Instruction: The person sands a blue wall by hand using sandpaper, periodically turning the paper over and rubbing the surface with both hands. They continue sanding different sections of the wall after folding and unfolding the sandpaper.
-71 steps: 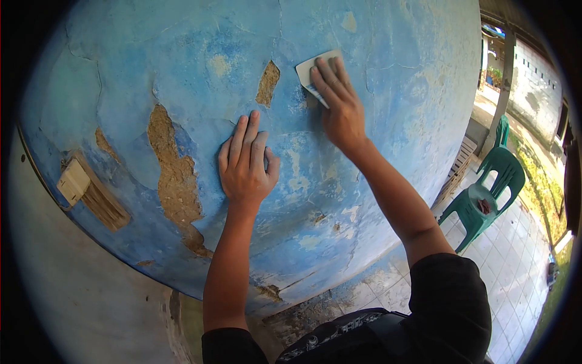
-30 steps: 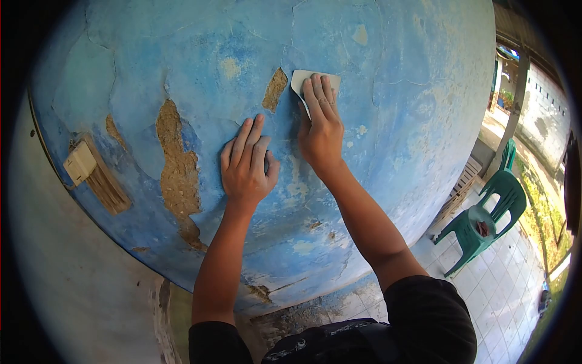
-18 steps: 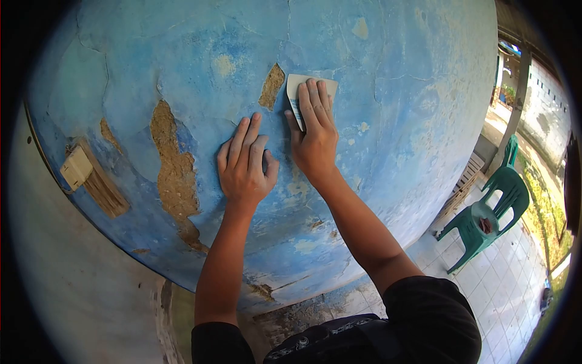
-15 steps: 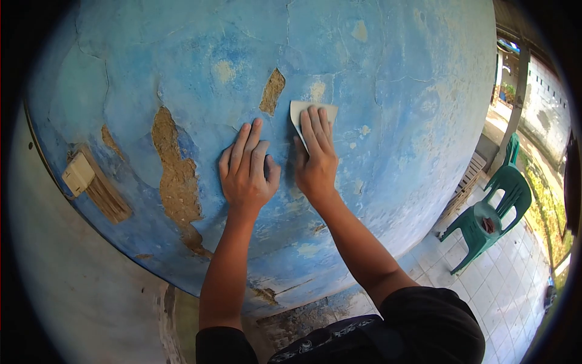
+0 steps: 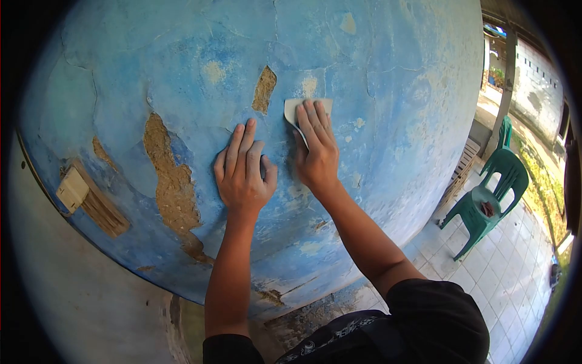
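Observation:
A blue wall (image 5: 242,54) with cracked, peeling paint fills most of the view. My left hand (image 5: 244,173) rests on it with fingers spread, holding nothing. To its right, my right hand (image 5: 316,145) presses a pale sheet, which looks like sandpaper (image 5: 291,108), against the wall; the sheet's left edge curls around beside the fingers. Just above and between the hands is a small patch of bare plaster (image 5: 264,90). A larger bare patch (image 5: 173,188) runs down the wall left of my left hand.
A switch box (image 5: 73,189) on a wooden block (image 5: 104,209) is fixed at the wall's left. On the tiled floor (image 5: 497,267) at right stands a green plastic chair (image 5: 506,173) with small items on its seat. Slatted wood (image 5: 464,167) leans by the wall's right end.
The view has shifted slightly, so the wall patches appear further left. Both hands remain on the wall, and the right hand still has the sheet under its fingers.

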